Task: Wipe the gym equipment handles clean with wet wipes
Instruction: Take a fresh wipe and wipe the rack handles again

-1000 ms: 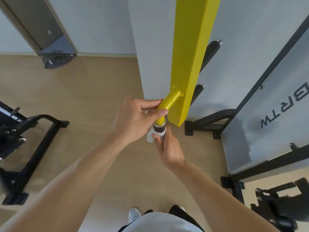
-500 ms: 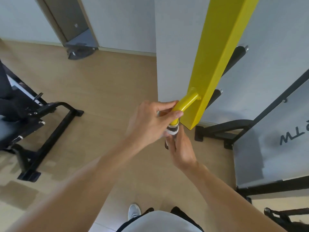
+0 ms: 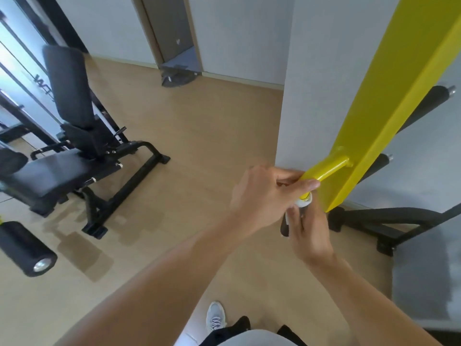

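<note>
Two hands: both are working at the same short bar, right of centre in the frame.
Handle: a glossy yellow metal handle bar (image 3: 326, 169) is sticking out from a tall yellow square steel post (image 3: 389, 116), running down and to the left toward the person; its near end seems to be carrying a dark grip section (image 3: 284, 227), mostly hidden behind the fingers.
Left hand: the left hand (image 3: 264, 196) is curling round the yellow bar from the left side, thumb lying across the top, holding it firmly.
Right hand: the right hand (image 3: 309, 228) is coming up from below and closing round the lower end of the bar, with a white wet wipe (image 3: 303, 202) bunched between its fingers and the bar.
Key relation: the bar's long axis is slanting from the post at upper right down to lower left; the wipe is sitting just below the left hand's grip, so I judge any stroke has to travel along that slant, and the right hand is the nearer one to the unwiped dark end.
Progress: I cannot tell how much of the bar is already clean.
Surroundings: a black padded weight bench (image 3: 74, 158) is standing at the left of the frame on the pale wooden floor (image 3: 199, 136), well apart from the hands.
</note>
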{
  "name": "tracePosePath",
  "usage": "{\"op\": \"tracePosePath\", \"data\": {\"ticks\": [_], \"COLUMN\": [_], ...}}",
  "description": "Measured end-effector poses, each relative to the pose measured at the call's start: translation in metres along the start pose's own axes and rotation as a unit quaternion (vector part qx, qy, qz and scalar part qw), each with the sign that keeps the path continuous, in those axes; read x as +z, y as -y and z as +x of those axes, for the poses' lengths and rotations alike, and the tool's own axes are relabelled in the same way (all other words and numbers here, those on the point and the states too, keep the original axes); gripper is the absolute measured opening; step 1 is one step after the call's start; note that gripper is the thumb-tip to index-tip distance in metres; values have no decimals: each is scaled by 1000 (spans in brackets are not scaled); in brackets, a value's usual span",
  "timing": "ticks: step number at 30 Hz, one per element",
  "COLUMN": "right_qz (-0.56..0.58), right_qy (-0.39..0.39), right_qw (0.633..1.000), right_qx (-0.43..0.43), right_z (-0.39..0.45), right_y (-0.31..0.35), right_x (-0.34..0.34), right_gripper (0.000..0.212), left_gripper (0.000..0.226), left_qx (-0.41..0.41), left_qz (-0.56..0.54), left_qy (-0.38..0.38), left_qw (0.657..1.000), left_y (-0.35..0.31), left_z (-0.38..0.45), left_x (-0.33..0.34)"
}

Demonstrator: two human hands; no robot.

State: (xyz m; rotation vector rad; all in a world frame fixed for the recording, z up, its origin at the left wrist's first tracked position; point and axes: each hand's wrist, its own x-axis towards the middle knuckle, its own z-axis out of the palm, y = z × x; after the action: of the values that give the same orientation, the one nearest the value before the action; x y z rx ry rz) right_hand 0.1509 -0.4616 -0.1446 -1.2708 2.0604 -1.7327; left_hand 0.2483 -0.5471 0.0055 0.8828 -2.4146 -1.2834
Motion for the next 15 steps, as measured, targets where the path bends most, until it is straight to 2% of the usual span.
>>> {"op": "tracePosePath", "data": {"ticks": [3, 6, 8, 10, 13, 15], "right_qz": [-52, -141, -115, -54, -3, -30], "right_qy": [47, 126, 123, 85, 55, 74], "right_qw": [998, 981, 985, 995, 997, 997], "right_qx": [7, 33, 25, -4, -50, -16], "right_z": [-10, -26, -19, -4, 10, -2], "right_y": [-15, -41, -33, -8, 3, -10], "right_x": [-1, -1, -2, -5, -6, -1], "right_gripper": [58, 51, 37, 22, 20, 26], "left_gripper": [27, 24, 22, 22, 21, 23], "left_qx": [9, 7, 4, 1, 8, 14], "left_qz": [17, 19, 15, 12, 24, 31], "left_qy": [-7, -24, -32, -30, -38, -47], "left_qw": [1000, 1000, 999, 999, 999, 998], "left_y": [1, 1, 2, 2, 4, 5], "left_z": [0, -1, 0, 2, 2, 1], "left_x": [6, 5, 3, 3, 5, 6]}}
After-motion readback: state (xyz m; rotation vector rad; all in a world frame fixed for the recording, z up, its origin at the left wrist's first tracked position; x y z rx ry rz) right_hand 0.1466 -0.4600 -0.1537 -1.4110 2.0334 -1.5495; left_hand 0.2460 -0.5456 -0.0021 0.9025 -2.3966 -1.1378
